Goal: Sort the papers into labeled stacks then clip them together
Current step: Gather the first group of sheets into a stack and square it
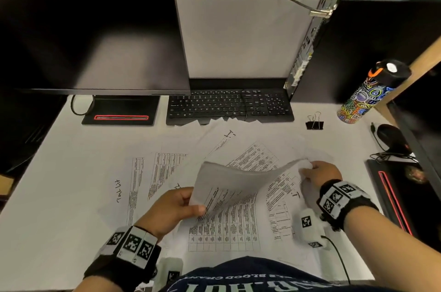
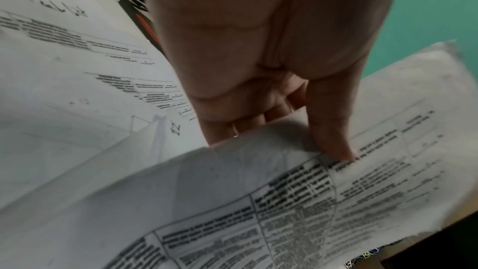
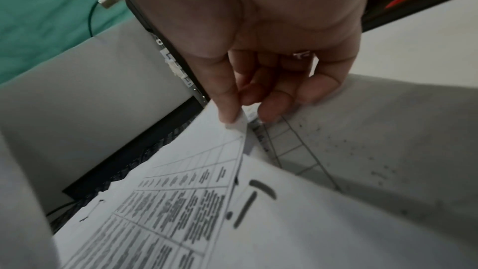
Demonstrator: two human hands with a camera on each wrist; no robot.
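Both hands pinch one thin, curling printed white paper sheet [image 1: 241,181]: left hand [image 1: 171,210] at its 7 o'clock corner, right hand [image 1: 319,172] at 3 o'clock, seemingly over loose flat papers [image 1: 222,232].

White papers [image 1: 222,227] carry black printed tables; the binder clip [image 1: 314,125] is black, the water bottle [image 1: 365,98] multicoloured doodle-patterned, the wristbands [image 1: 130,245] black-and-white checked markers.
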